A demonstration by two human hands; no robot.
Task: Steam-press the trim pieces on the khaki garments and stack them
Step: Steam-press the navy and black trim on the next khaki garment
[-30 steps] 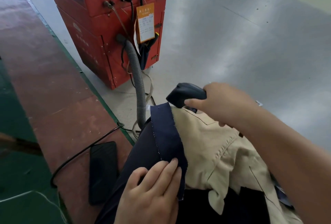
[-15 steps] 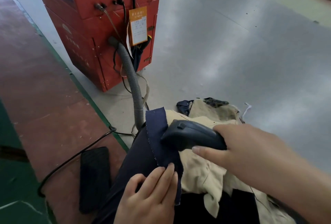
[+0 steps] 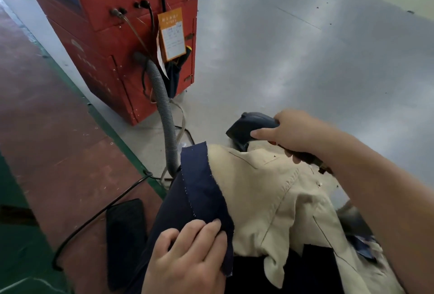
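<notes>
Presently, head view: right hand (image 3: 298,134) grips the dark steam iron (image 3: 252,128), fingers curled round its handle, at the far edge of the khaki garment (image 3: 270,197). Left hand (image 3: 187,256) lies nearer, fingers straight and together, pressing the near end of the navy trim strip (image 3: 204,188), which runs along the garment's left edge. Red machine (image 3: 112,35) with grey hose (image 3: 164,110) stands beyond.

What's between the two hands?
In the head view, khaki garment and its navy trim lie between left hand and right hand.
</notes>
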